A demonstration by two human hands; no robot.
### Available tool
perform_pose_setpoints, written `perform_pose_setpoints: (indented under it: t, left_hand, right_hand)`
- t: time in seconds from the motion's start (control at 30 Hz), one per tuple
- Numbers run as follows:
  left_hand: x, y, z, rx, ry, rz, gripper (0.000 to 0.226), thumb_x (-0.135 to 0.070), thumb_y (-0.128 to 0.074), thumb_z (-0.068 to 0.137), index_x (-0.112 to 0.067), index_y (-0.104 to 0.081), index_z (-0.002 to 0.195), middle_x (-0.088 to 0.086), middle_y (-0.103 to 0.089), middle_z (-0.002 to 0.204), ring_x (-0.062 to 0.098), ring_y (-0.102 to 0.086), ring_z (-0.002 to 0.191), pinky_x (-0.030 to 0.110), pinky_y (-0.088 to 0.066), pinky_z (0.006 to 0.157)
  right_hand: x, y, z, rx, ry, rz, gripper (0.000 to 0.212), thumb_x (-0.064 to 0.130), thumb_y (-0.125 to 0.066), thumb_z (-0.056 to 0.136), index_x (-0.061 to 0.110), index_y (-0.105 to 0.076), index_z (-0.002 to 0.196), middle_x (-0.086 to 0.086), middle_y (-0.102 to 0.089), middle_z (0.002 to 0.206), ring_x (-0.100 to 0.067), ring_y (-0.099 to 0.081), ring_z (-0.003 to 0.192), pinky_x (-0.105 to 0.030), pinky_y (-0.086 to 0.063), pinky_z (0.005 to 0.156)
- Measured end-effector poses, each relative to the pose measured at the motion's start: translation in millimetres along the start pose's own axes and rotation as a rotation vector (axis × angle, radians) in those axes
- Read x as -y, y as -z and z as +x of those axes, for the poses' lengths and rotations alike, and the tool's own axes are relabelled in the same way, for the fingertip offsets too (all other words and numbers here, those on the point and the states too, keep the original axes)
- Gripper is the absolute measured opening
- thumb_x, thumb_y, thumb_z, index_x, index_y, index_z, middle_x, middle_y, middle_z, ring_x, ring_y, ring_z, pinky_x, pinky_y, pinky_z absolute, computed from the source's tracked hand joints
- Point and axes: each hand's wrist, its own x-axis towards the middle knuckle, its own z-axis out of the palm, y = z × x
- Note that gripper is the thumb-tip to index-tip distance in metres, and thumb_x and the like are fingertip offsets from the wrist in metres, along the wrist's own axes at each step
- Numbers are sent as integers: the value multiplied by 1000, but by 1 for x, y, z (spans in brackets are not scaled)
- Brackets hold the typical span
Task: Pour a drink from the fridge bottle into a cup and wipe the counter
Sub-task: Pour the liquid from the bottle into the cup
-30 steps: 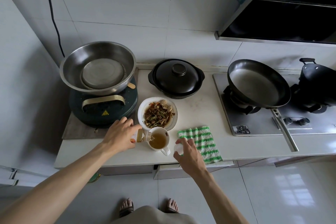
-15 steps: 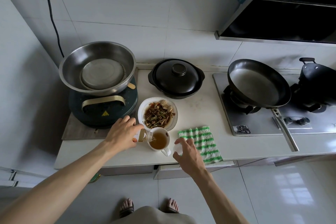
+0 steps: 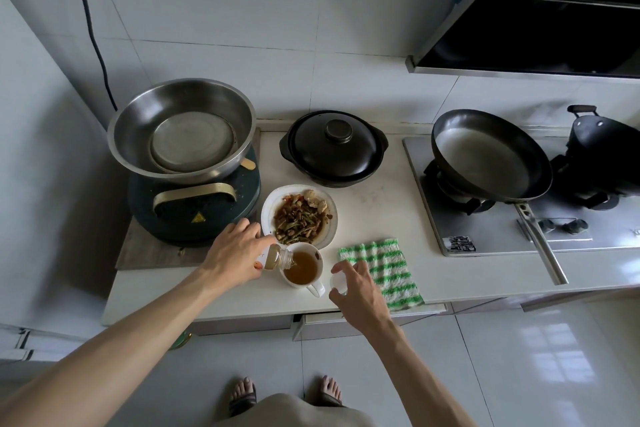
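Tilting a small clear bottle (image 3: 275, 256) of amber drink, the left hand (image 3: 232, 255) has its grip clenched round the body; the long axis runs left to right, neck pointing right and down over the rim of the round white cup (image 3: 304, 269) on the pale smooth tabletop (image 3: 374, 215). The right hand (image 3: 356, 288) grips a small pale cap (image 3: 337, 282), beside a fuzzy green-and-white checked cloth (image 3: 382, 270).

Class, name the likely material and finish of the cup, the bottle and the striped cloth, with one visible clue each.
Cup: likely glazed ceramic; white, glossy, thick rim.
Bottle: clear plastic or glass; the amber drink shows through it.
Striped cloth: soft woven textile, matte; fuzzy green and white pile.
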Motion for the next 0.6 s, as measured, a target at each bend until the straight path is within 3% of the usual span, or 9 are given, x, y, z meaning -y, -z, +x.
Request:
perform_pose_setpoints:
  t: [0.13, 0.27, 0.4, 0.6]
  left_hand:
    - [0, -6, -3, 6, 13, -13, 65, -34, -87, 61, -28, -63, 121, 0, -63, 97, 20, -53, 91, 34, -49, 76]
    - [0, -17, -9, -2, 35, -26, 67, -32, -90, 57, -26, -66, 119, 0, -63, 91, 20, -54, 85, 33, -50, 71]
    - [-3, -22, -12, -14, 59, -90, 65, -29, -87, 62, -26, -64, 122, -1, -63, 94, 19, -53, 88, 32, -48, 73]
    - [-3, -42, -24, 18, 178, -307, 67, -32, -81, 72, -29, -55, 134, -5, -63, 109, 18, -51, 102, 25, -42, 73]
  right_hand:
    - [0, -1, -1, 8, -2, 1, 40, 30, -67, 89, 26, -54, 126, -3, -48, 121, -19, -61, 82, -30, -53, 64]
    - [0, -2, -2, 27, 2, -9, 40, 27, -67, 89, 24, -53, 126, -4, -48, 121, -17, -58, 77, -22, -43, 57]
    - [1, -4, -1, 26, -5, 4, 40, 29, -67, 88, 26, -53, 125, -3, -47, 120, -18, -61, 79, -29, -53, 63]
    - [7, -2, -2, 33, 6, -24, 39, 32, -67, 89, 27, -53, 125, -3, -48, 122, -19, -61, 86, -32, -55, 68]
